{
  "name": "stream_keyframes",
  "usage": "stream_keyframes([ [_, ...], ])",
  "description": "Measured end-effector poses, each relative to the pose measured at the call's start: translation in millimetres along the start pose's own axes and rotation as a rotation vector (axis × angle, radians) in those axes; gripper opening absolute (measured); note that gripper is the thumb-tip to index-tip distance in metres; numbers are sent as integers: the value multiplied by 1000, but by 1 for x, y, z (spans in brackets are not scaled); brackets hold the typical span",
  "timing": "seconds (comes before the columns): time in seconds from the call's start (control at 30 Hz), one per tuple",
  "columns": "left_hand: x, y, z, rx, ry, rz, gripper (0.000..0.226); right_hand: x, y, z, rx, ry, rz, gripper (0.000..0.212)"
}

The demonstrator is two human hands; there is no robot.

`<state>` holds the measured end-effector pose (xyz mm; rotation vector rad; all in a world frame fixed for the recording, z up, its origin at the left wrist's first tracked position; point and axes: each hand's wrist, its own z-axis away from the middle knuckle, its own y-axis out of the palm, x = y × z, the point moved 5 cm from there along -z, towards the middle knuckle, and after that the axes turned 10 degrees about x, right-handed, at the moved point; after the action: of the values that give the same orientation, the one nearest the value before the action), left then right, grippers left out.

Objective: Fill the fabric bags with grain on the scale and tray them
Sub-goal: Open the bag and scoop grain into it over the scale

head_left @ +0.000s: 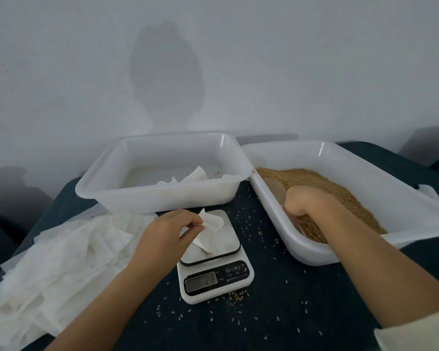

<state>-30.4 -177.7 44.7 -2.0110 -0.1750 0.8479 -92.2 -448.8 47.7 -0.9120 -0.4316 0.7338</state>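
A small white fabric bag [209,230] stands on the white kitchen scale [214,271] at the table's middle. My left hand [169,230] pinches the bag's open edge. My right hand [306,200] reaches into the right-hand white tray [365,153] of brown grain [340,193] and grips a pale translucent scoop [275,190] dug into the grain; its fingers are hidden. The other white tray [142,196], behind the scale, holds white bags [188,178] and a few stray grains.
A loose pile of flat white fabric bags [56,262] lies at the left on the dark blue tablecloth [289,300]. Spilled grains dot the cloth around the scale. A pale wall rises right behind the trays.
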Motion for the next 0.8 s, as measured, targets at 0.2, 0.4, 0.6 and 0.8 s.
stream_keyframes([
  [0.2, -2, 5, -2, 22, 5, -22, 8, -1, 1, 4, 61, 6, -98, 30],
  [0.4, -1, 2, -4, 17, -3, -5, 7, -9, -29, 18, -99, -27, -217, 39],
  [0.6, -2, 0, -7, -1, -4, 9, 5, 0, -35, 10, -43, 8, -94, 50],
  [0.8, 1, -2, -7, -7, 1, 16, 5, 14, -31, -9, -62, -2, 25, 46],
])
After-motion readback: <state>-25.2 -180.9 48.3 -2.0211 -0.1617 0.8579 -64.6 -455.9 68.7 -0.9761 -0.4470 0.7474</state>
